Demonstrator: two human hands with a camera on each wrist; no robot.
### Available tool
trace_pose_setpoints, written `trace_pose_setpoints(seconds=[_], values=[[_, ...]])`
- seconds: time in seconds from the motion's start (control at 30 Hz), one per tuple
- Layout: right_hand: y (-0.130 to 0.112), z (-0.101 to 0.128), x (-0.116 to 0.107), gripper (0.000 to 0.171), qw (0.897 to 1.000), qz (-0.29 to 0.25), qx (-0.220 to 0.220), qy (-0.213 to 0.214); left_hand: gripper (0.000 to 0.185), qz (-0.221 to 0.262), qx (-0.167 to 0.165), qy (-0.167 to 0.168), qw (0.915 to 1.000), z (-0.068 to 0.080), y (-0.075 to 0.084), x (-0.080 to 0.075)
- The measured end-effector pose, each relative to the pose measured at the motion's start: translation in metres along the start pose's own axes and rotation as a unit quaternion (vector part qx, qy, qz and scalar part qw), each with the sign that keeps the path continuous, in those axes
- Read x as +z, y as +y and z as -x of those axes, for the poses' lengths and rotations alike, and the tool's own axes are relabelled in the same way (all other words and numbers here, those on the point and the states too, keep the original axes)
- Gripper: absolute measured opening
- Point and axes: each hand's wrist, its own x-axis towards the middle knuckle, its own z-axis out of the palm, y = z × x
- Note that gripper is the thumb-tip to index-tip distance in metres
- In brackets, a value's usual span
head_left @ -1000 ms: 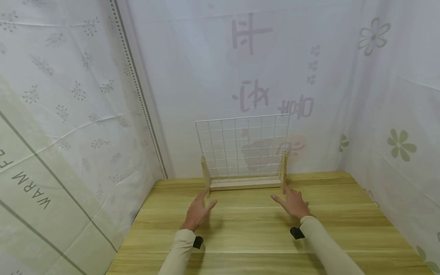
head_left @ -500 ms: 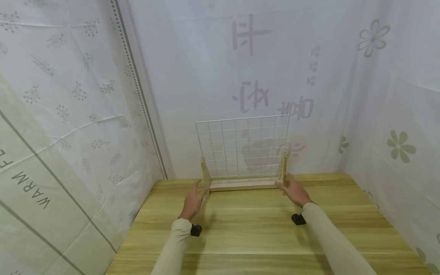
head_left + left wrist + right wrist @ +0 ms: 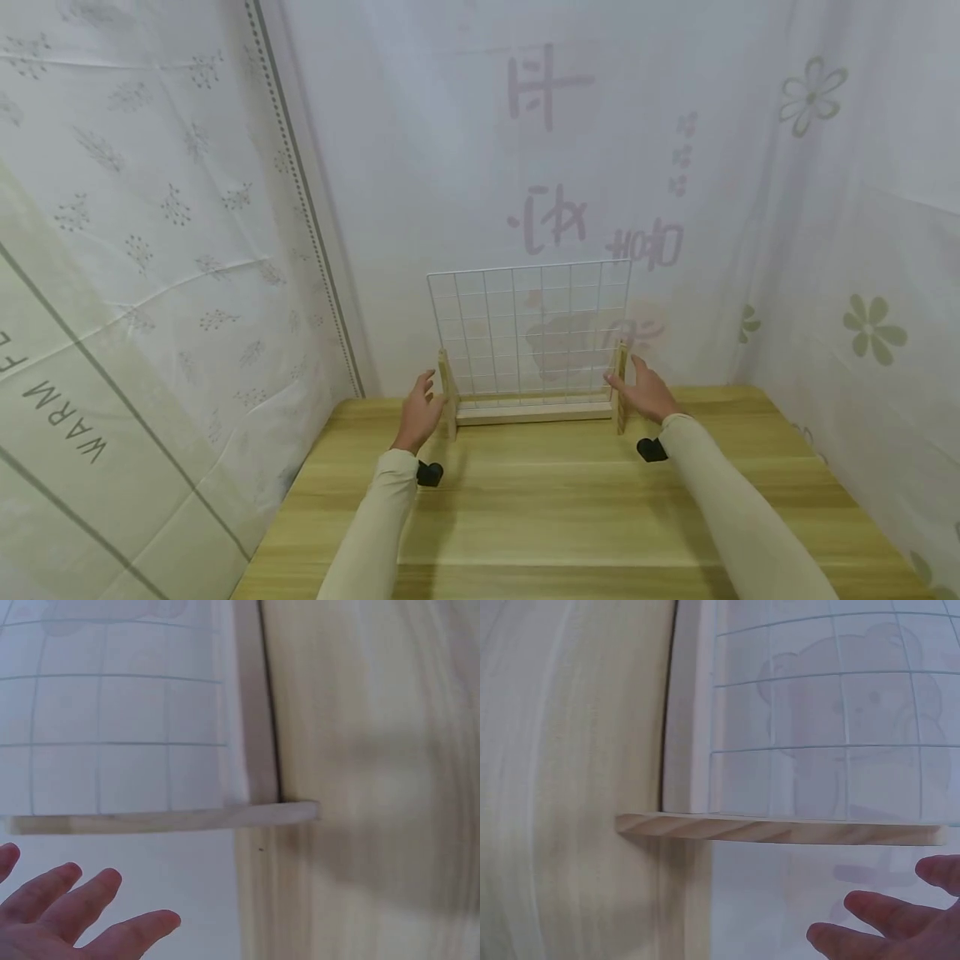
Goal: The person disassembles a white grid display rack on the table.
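A white wire grid panel point(image 3: 516, 337) stands upright in a wooden stand at the back of the table. The stand has a low crossbar point(image 3: 534, 412) between a left post point(image 3: 448, 400) and a right post point(image 3: 621, 387). Just outside the left post is my left hand point(image 3: 420, 412), its fingers spread; the left wrist view shows its fingers point(image 3: 86, 896) apart from that post. My right hand point(image 3: 649, 392) is beside the right post, thumb pointing at its front. In the right wrist view, fingertips point(image 3: 855, 901) hover below the post's edge with a gap.
The wooden tabletop point(image 3: 540, 500) stretches in front of the stand. A printed white curtain point(image 3: 420, 167) hangs close behind it, with more fabric point(image 3: 150, 250) at the left and right. Black wrist devices point(image 3: 430, 474) sit under both light sleeves point(image 3: 375, 517).
Both hands have moved forward and up from the posts' feet to alongside their upper parts. The stand and grid have kept their place, while the head view has tilted slightly.
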Motion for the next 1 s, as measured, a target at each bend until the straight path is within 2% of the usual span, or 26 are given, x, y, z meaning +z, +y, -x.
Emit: trace_pose_setpoints(seconds=[0.33, 0.43, 0.57, 0.8, 1.0], values=[[-0.011, -0.009, -0.013, 0.09, 1.0, -0.004, -0.007, -0.012, 0.061, 0.004, 0.008, 0.001, 1.0, -0.02, 0.025, 0.004], [-0.014, -0.012, -0.014, 0.079, 1.0, -0.003, -0.016, -0.015, 0.061, 0.004, 0.007, -0.005, 1.0, -0.023, 0.029, 0.005], [-0.019, -0.016, -0.014, 0.066, 0.999, 0.004, -0.026, -0.019, 0.061, -0.003, 0.0, -0.004, 1.0, -0.028, 0.031, 0.003], [-0.022, -0.022, -0.016, 0.063, 0.999, -0.009, -0.007, -0.032, 0.064, 0.001, -0.02, -0.018, 0.9996, -0.033, 0.031, 0.001], [-0.017, -0.024, -0.016, 0.058, 1.0, -0.009, -0.016, -0.025, 0.059, -0.008, -0.016, 0.0, 0.9998, -0.032, 0.031, 0.0]])
